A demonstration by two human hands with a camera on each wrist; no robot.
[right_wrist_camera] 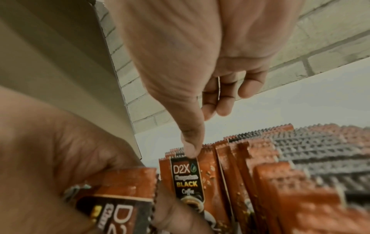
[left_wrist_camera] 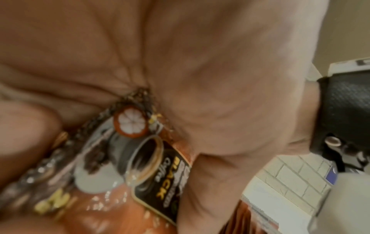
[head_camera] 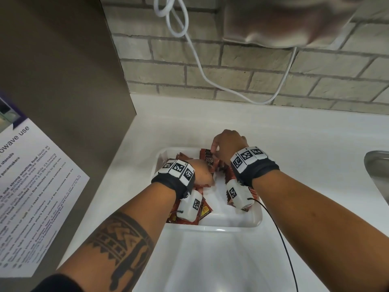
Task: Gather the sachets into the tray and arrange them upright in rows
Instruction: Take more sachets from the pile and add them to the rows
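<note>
A white tray (head_camera: 231,225) sits on the white counter and holds several brown coffee sachets. At its far right a row of sachets (right_wrist_camera: 280,158) stands upright. My right hand (head_camera: 216,152) is over that row. Its thumb (right_wrist_camera: 190,148) presses the top of the front "D2X Black Coffee" sachet (right_wrist_camera: 186,178), and the fingers hang behind it. My left hand (head_camera: 203,172) is at the tray's left and grips one sachet (left_wrist_camera: 160,182) against the palm, next to the row. Loose sachets (head_camera: 205,210) lie flat under my left wrist.
A grey cabinet panel (head_camera: 63,81) with a microwave notice (head_camera: 31,175) stands at the left. The brick wall behind carries a white cable (head_camera: 197,60). A steel sink (head_camera: 379,165) is at the right edge. A thin black wire (head_camera: 282,239) trails from my right wrist.
</note>
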